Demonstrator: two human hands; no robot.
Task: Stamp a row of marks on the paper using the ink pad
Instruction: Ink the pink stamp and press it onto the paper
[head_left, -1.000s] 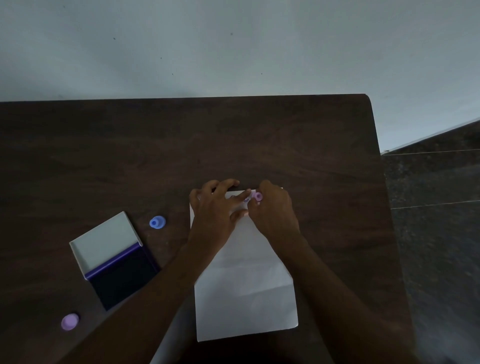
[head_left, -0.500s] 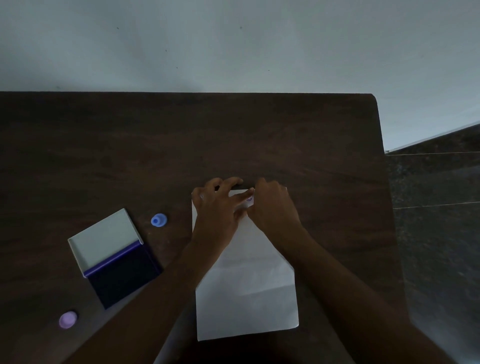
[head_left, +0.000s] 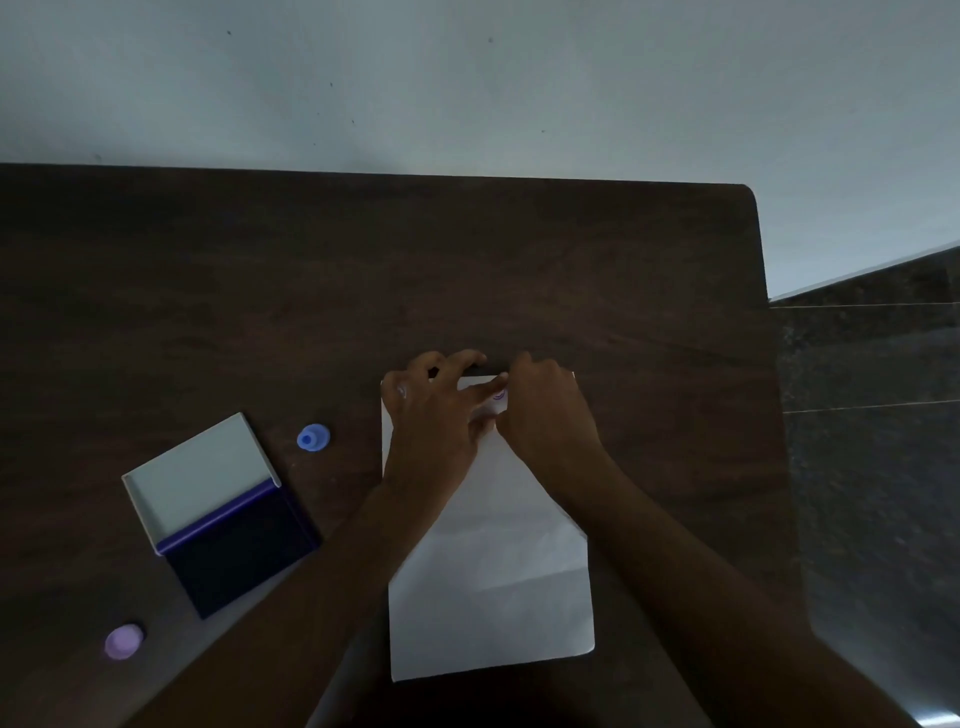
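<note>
White paper (head_left: 488, 545), left hand (head_left: 436, 415) spread flat, right hand (head_left: 540, 410) curled.

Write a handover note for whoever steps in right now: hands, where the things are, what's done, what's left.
Left hand: fingers spread flat on the top of the paper, holding it down.
Right hand: curled at the paper's top edge, apparently pressing a stamp; the stamp itself is hidden.
Ink pad: open, left of the paper. Blue stamp and purple stamp lie unused on the table.
Done: one mark shows between the hands.
Left: continue the row, re-inking as needed.
</note>
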